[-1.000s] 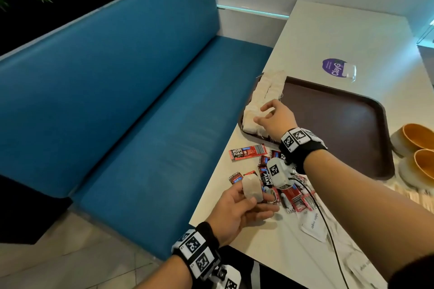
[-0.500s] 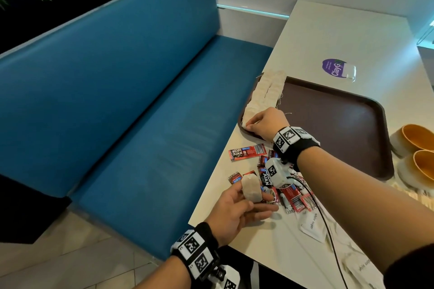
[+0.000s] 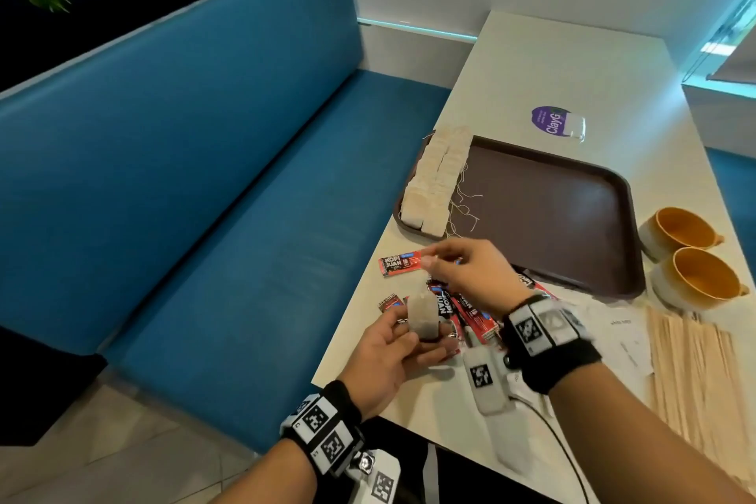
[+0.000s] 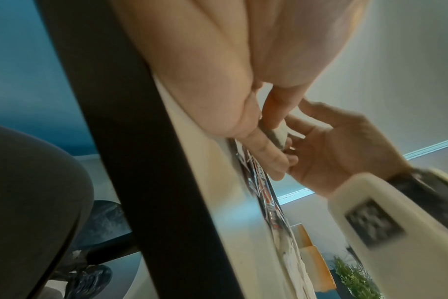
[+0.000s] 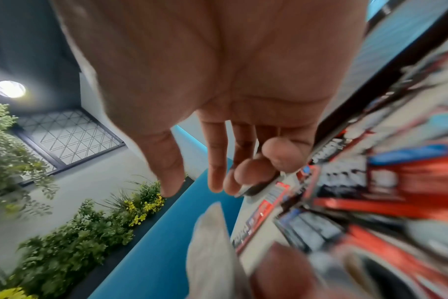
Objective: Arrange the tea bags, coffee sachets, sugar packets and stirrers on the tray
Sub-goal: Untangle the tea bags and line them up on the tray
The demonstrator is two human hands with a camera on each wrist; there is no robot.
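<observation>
A: Change? Right hand (image 3: 474,274) has left the tea bag row (image 3: 435,180) on the tray (image 3: 572,217), back over the coffee sachets (image 3: 470,311); fingers loose, apart, empty.
B: Left hand (image 3: 392,344)?
A: Still pinches one tea bag (image 3: 423,317), thumb on it. Likely handover next.
B: Room?
A: Tray mostly bare right of the row. Bench (image 3: 572,65) edge close by left hand; stirrers (image 3: 695,372), cups (image 3: 691,278) far right.

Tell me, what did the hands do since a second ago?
The right hand left the row of tea bags on the tray and came back toward the left hand, empty as far as I can tell. The left hand kept holding its tea bag. The coffee sachets and cups stayed put.
</observation>
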